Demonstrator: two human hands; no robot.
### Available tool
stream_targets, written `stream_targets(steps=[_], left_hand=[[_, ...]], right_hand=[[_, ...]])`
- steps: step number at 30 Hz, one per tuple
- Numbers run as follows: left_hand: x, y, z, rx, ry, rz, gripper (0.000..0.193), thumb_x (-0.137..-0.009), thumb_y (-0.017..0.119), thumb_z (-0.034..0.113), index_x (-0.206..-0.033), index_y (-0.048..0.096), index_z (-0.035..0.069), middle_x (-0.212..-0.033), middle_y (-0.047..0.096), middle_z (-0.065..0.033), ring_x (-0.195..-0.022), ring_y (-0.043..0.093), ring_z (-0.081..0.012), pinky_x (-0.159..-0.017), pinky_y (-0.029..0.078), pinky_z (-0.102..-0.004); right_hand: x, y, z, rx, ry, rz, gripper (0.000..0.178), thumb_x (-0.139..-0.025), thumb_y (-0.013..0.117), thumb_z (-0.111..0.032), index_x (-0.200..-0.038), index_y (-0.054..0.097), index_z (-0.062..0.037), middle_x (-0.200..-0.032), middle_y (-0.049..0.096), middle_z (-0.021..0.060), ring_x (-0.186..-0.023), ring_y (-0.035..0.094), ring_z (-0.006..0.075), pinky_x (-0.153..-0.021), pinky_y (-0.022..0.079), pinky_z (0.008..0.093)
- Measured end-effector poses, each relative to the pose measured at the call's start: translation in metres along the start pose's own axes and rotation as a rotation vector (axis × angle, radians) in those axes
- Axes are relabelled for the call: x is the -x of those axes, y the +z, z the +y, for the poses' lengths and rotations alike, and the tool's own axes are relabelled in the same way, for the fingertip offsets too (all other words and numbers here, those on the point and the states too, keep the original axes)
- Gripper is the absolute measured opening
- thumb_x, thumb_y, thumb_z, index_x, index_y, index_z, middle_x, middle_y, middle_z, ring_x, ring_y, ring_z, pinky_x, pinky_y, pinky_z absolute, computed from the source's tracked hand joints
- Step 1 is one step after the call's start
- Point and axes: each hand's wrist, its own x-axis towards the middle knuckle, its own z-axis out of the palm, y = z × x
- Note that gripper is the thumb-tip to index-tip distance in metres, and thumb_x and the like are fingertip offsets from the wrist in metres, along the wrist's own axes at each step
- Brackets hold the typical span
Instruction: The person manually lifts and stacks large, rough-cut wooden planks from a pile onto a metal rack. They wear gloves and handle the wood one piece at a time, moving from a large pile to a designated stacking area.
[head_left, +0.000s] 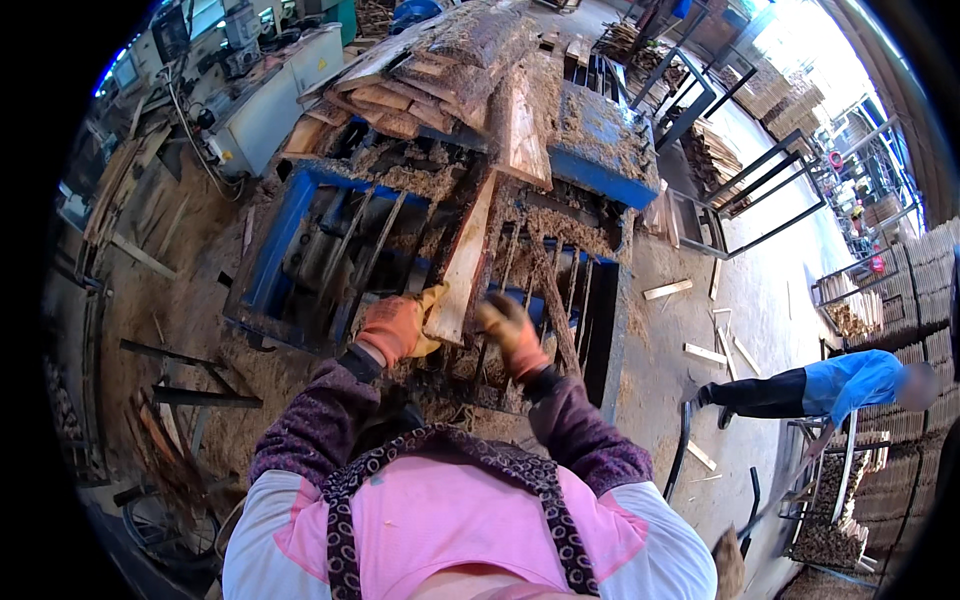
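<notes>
A pale wooden board (465, 268) with dark bark edges slopes away from me over the blue machine frame (268, 262). My left hand (400, 325), in an orange and yellow work glove, is closed on the board's near left corner. Just right of the board is my right hand (513, 336) in a matching glove, a little apart from it. Its fingers are blurred, so their grip is unclear. Beyond the board's far end, another wide board (522, 130) lies on the machine beside a heap of bark-edged slabs (430, 80).
Metal bars (365, 240) span the frame, strewn with shavings; a bark strip (556, 300) lies across them at right. A grey cabinet (275, 95) stands back left. At right are loose wood offcuts (705, 354), metal racks (770, 190), stacked boards (915, 290) and a person in blue (850, 385).
</notes>
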Motion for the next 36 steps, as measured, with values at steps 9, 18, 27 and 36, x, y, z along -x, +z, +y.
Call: stream_targets(steps=[9, 18, 27, 36], left_hand=[[-0.107, 0.042, -0.053, -0.108, -0.005, -0.047, 0.092, -0.078, 0.081, 0.046, -0.157, 0.04, 0.025, -0.104, 0.072, -0.0231, -0.086, 0.069, -0.0433, -0.076, 0.056, -0.0543], [-0.154, -0.016, -0.036, 0.863, 0.02, -0.213, 0.087, -0.09, 0.072, 0.057, -0.158, 0.038, 0.014, -0.138, 0.062, -0.0154, -0.108, 0.069, -0.0339, -0.087, 0.058, -0.0503], [-0.087, 0.026, 0.08, 1.319, -0.006, -0.156, 0.051, -0.096, 0.071, 0.033, -0.132, 0.062, -0.003, -0.129, 0.066, -0.0166, -0.121, 0.059, -0.0198, -0.099, 0.051, -0.0352], [-0.11, -0.05, 0.082, 0.785, 0.591, 0.076, 0.044, -0.088, 0.08, 0.03, -0.12, 0.067, 0.002, -0.11, 0.073, -0.0114, -0.093, 0.069, -0.0152, -0.079, 0.058, -0.0354]], right_hand=[[-0.218, -0.05, -0.114, -0.754, 0.067, 0.247, 0.037, -0.092, 0.073, -0.044, -0.105, 0.068, -0.0108, -0.085, 0.069, 0.0054, -0.071, 0.066, 0.0223, -0.066, 0.059, 0.0403], [-0.085, -0.119, -0.254, 0.472, -0.428, 0.489, 0.038, -0.102, 0.055, -0.038, -0.089, 0.072, -0.0075, -0.073, 0.066, 0.0028, -0.059, 0.055, 0.0099, -0.054, 0.042, 0.0255], [0.107, -0.043, -0.012, 0.364, -0.387, 0.149, 0.043, -0.099, 0.065, -0.035, -0.123, 0.067, 0.0012, -0.115, 0.071, 0.0107, -0.086, 0.068, 0.0153, -0.068, 0.055, 0.0326], [0.079, -0.042, -0.133, -0.431, 0.057, -0.054, 0.036, -0.098, 0.065, -0.027, -0.124, 0.068, -0.0031, -0.096, 0.073, 0.0057, -0.066, 0.065, 0.0139, -0.056, 0.05, 0.0269]])
